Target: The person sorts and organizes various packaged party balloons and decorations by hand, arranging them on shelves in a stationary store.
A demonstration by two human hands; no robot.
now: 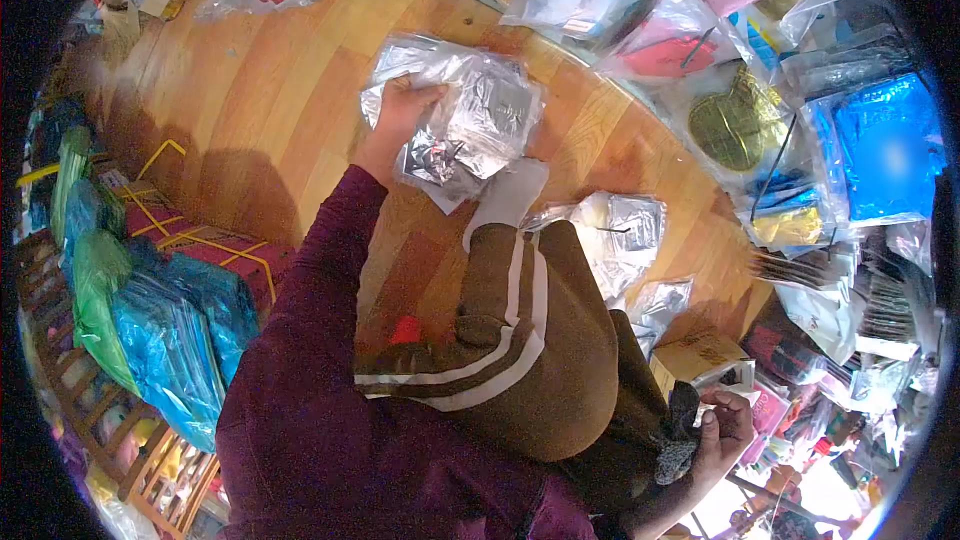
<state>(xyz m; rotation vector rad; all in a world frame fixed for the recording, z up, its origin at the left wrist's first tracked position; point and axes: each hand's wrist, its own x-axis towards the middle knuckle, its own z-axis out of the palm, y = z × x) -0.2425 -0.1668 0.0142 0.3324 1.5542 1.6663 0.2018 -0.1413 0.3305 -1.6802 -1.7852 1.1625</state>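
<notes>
On the wooden floor lies a loose pile of silver foil packets (490, 105) in clear plastic. My left hand (398, 118), reaching out from a maroon sleeve, grips the pile's left edge, thumb on top and the other fingers mostly hidden. Low on the right, my right hand (728, 428) is curled, with a small whitish bit at its fingertips that I cannot make out. It is beside an open cardboard box (695, 358). More silver packets (615, 235) lie beyond my bent knee, and another clear packet (660, 310) is nearer the box.
Bagged goods line the far and right edges, including a blue foil packet (885, 155) and a gold one (735, 125). On the left sit a red box with yellow straps (205, 245), blue plastic bags (165, 325) and a wooden rack (95, 430). My brown-trousered leg (540, 360) fills the middle.
</notes>
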